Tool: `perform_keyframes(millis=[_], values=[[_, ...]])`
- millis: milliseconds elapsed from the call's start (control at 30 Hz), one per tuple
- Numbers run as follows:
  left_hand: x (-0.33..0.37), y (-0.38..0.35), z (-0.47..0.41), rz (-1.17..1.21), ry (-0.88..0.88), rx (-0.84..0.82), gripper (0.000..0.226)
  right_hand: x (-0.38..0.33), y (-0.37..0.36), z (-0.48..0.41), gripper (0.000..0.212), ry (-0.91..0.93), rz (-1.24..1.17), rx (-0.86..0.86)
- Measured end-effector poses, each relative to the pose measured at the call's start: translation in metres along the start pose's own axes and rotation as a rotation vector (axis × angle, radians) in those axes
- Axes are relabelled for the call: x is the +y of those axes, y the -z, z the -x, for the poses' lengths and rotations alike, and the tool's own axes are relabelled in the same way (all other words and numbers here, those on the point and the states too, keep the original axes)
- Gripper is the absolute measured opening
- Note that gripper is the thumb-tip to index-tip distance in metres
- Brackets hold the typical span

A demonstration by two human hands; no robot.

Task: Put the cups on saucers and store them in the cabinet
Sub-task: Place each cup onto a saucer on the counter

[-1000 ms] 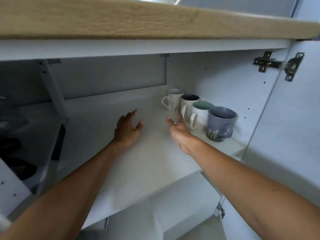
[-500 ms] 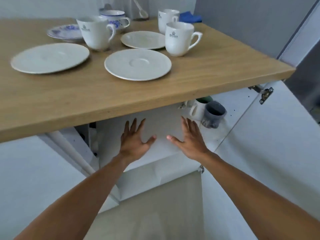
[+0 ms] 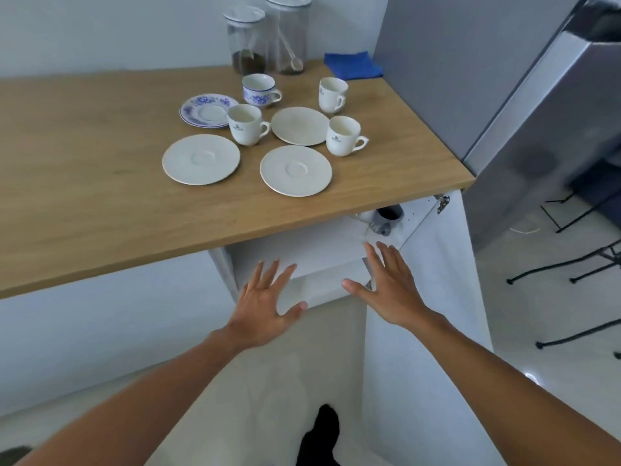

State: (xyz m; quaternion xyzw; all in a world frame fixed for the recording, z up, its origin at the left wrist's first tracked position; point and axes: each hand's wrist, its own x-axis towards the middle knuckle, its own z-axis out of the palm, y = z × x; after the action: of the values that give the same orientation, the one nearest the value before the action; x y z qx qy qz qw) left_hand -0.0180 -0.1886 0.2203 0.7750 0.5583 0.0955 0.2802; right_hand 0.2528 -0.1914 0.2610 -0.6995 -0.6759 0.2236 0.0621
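From up here most of the cabinet [image 3: 302,250] is lost to me: the wooden countertop [image 3: 100,196] overhangs it, so I see only the front strip of its white shelf and, at the far right under the edge, part of a grey mug [image 3: 386,218] with something pale beside it that I cannot identify. At lower left my left forearm is cut off by the frame, and a dark shape at the bottom edge is too partial to name. On the countertop, going left to right: a plain white saucer [image 3: 201,159], a blue-patterned saucer [image 3: 208,110] behind it, a white cup [image 3: 246,124] standing upright on the bare wood just beside both, a blue-patterned cup [image 3: 259,90] further back, a second plain saucer [image 3: 295,170] near the front, a third [image 3: 300,126] behind it, then two more white cups, one at the back [image 3: 331,94] and one nearer [image 3: 342,135]. No cup sits on a saucer. Two glass jars [image 3: 268,38] and a blue cloth [image 3: 353,65] sit at the rear. My left hand [image 3: 265,307] hovers palm down before the cabinet opening, fingers spread wide, holding nothing. My right hand [image 3: 391,287] mirrors it, fingers fanned and thumb pointing inward, also bare, with the open white door [image 3: 437,280] beneath it.
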Motion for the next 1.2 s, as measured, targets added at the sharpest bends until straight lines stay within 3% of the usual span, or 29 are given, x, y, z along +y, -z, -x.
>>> perform_keyframes(millis=[200, 433, 567, 933, 1133, 1200], values=[[0.025, 0.069, 0.015, -0.077, -0.133, 0.108, 0.083, -0.026, 0.053, 0.003, 0.099, 0.048, 0.009, 0.069], [0.036, 0.133, -0.041, -0.006, 0.003, 0.225, 0.075, -0.037, 0.102, -0.062, 0.088, 0.081, -0.084, 0.156], [0.048, 0.145, -0.080, 0.118, 0.087, 0.312, 0.070, -0.039, 0.123, -0.113, 0.080, 0.045, -0.171, 0.158], [0.023, 0.148, -0.152, 0.219, 0.363, 0.304, 0.067, -0.041, 0.125, -0.197, 0.055, -0.050, -0.402, 0.244], [0.016, 0.151, -0.170, 0.223, 0.304, 0.311, 0.035, -0.046, 0.123, -0.215, 0.031, -0.157, -0.600, 0.274], [0.013, 0.152, -0.174, 0.221, 0.286, 0.300, 0.035, -0.046, 0.123, -0.220, 0.029, -0.175, -0.659, 0.262]])
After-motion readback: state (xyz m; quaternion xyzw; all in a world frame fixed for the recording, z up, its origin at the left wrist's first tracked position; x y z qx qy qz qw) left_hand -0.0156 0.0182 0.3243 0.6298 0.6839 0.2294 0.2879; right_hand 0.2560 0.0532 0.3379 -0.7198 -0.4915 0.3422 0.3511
